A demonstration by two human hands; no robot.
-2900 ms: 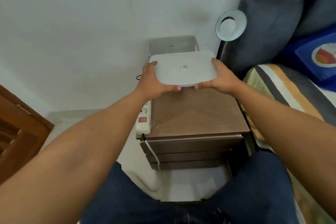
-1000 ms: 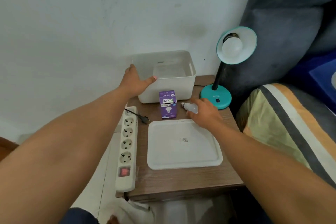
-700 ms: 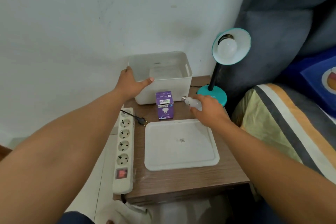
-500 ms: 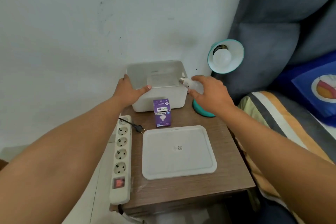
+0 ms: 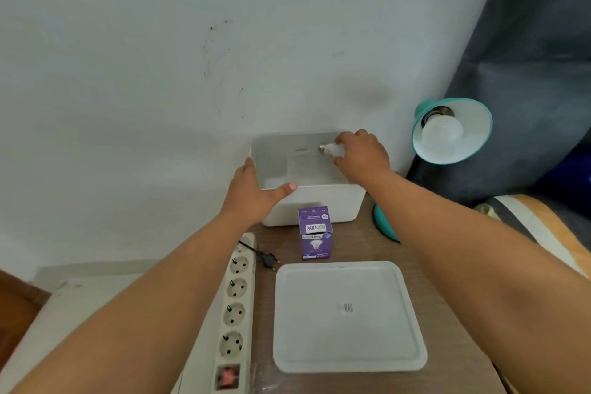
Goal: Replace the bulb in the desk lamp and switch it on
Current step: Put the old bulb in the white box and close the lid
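A teal desk lamp (image 5: 460,134) stands at the right rear of the wooden nightstand, with a white bulb (image 5: 442,134) in its shade. Its teal base (image 5: 385,227) shows behind my right forearm. My right hand (image 5: 361,153) holds a loose white bulb (image 5: 329,149) above the open white bin (image 5: 313,205), screw base pointing left. My left hand (image 5: 256,192) grips the bin's left front rim. A purple bulb box (image 5: 315,232) stands in front of the bin.
The bin's white lid (image 5: 348,317) lies flat on the nightstand's front. A white power strip (image 5: 235,313) with a red switch runs along the left edge, and the lamp's black plug (image 5: 268,257) lies unplugged beside it. Bedding is at right.
My right hand picked the loose bulb up from the tabletop beside the lamp base and carried it up and left over the open bin. My left hand stayed on the bin's rim.
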